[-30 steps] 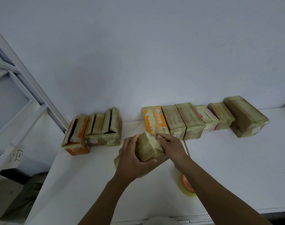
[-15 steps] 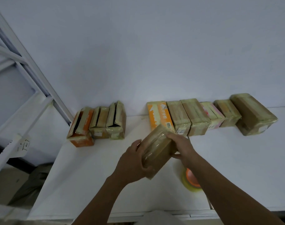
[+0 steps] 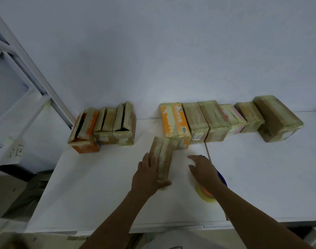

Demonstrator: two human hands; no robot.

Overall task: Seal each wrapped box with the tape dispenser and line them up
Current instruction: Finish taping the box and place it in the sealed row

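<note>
White table (image 3: 99, 186) against a plain white wall (image 3: 153, 51), seen from above by a camera on a person's head, in dim bluish light. Along the back of the table, against the wall, six wrapped boxes stand side by side in a row (image 3: 229, 119); the leftmost is an orange and white box (image 3: 174, 121) with a barcode on its near end, and the rest are brown or pinkish under glossy tape. Well apart to the left sits a second group of three boxes (image 3: 104, 125) with their top flaps open, dark gaps showing between the flaps; the nearest of them is orange. A seam (image 3: 208, 155) between two tabletops runs from the row toward the near edge. Just in front of the orange and white box, a brown taped box (image 3: 162, 151) lies on the table, turned at a slight angle, its far corner touching or nearly touching that box. The left hand (image 3: 150, 174) rests on this box, fingers laid flat along its left side and top and the thumb at its near end, pressing rather than gripping around it. The right hand (image 3: 203, 169) is off the box, to its right, fingers loosely spread and empty above the table. Under the right wrist a tape dispenser (image 3: 205, 194) rests on the table, mostly hidden, showing a yellowish roll, an orange core and a dark blue edge. At the far left stands a white metal frame (image 3: 27, 72).
</note>
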